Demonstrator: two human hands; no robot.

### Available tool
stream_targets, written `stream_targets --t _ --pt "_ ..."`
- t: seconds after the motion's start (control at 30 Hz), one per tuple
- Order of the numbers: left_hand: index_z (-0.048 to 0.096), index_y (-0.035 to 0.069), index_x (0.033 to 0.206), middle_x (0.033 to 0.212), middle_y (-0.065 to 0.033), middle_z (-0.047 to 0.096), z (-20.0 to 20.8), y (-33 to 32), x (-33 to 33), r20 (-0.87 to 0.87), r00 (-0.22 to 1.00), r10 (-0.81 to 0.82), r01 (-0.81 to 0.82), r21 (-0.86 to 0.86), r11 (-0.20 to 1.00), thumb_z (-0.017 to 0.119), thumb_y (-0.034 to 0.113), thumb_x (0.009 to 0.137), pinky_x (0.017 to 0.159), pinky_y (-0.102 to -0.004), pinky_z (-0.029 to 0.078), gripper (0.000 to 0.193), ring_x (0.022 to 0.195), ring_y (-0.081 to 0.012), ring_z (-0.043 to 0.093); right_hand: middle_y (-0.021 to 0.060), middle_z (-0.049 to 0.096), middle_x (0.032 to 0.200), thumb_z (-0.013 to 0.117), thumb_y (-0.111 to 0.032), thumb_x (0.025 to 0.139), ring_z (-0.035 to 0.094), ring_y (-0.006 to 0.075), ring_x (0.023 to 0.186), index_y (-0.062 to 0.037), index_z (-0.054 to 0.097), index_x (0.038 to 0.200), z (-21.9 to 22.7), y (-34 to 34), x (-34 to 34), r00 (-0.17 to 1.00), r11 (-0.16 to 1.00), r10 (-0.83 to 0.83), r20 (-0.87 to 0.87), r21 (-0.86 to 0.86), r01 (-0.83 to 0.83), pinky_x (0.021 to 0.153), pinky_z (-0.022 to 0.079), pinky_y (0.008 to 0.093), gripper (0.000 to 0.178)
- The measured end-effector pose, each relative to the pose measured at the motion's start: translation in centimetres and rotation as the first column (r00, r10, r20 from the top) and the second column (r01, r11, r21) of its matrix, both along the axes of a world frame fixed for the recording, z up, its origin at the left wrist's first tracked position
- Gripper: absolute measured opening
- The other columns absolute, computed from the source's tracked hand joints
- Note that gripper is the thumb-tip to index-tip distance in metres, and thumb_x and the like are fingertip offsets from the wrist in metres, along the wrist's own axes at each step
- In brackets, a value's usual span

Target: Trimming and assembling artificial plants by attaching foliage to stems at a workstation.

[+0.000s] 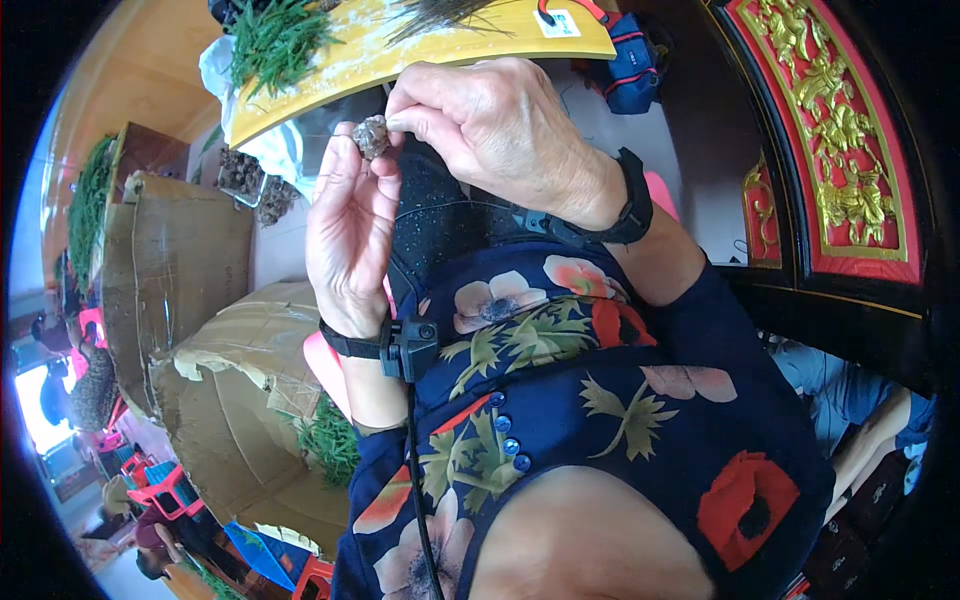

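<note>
My left hand (350, 225) holds a small brown pine cone (372, 138) between its thumb and fingertips, just off the front edge of the yellow table (350, 105). From the right, my right hand (495, 125) reaches over with thumb and forefinger pinched at the cone's side. Anything thin between those fingertips is too small to make out. Green needle-like sprigs (275, 45) lie in a heap at the table's left. Thin dark stems (440, 15) are bunched further along it.
Cardboard boxes (230, 400) stand at my left, one with green sprigs (330, 440) inside. Behind them sits a basket of brown cones (240, 175). A blue bag (632, 75) is beyond the table's right end. A carved red-and-gold panel (845, 130) stands at right; another person's arm (870, 440) is lower right.
</note>
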State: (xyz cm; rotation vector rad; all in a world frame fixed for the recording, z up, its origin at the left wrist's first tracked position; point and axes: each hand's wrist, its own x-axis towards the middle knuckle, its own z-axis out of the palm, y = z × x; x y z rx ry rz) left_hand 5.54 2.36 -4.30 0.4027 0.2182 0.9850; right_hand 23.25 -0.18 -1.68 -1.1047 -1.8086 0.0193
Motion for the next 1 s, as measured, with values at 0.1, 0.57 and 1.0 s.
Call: stream_targets --t 0.1,0.57,1.0 --pt "0.051 -0.002 0.108 0.109 -0.0179 0.057 0.1 0.0 -0.1 0.002 1.000 0.002 -0.002 0.020 1.000 0.049 0.006 0.094 0.081 -0.0282 0.052 0.017 0.099 -0.0260 0.057 0.0075 0.065 0.071 0.062 -0.010 0.081 0.064 0.0246 0.066 -0.0053 0.063 0.082 0.0 0.2 0.3 1.000 1.000 0.017 0.008 0.024 -0.017 0.058 0.050 0.0308 0.004" --pt "0.050 0.003 0.098 0.109 -0.0194 0.056 0.4 0.6 -1.6 -0.316 0.947 -0.058 0.182 0.378 0.908 0.053 0.013 0.093 0.072 -0.0246 0.045 0.012 0.089 -0.0209 0.054 0.0100 0.062 0.076 0.063 -0.011 0.081 0.062 0.0256 0.071 -0.0027 0.062 0.082 0.8 0.3 1.7 0.970 0.973 0.233 0.076 -0.019 -0.232 0.064 0.048 0.0315 0.008" --pt "0.051 0.003 0.099 0.108 -0.0219 0.058 0.2 1.2 -1.9 -0.234 0.967 -0.102 0.188 0.380 0.906 0.055 0.011 0.092 0.069 -0.0218 0.045 0.012 0.084 -0.0158 0.056 0.0057 0.063 0.078 0.065 -0.010 0.082 0.061 0.0162 0.072 -0.0020 0.063 0.093 1.0 0.5 1.5 0.962 0.956 0.252 -0.106 -0.127 -0.264 0.065 0.047 0.0273 0.014"
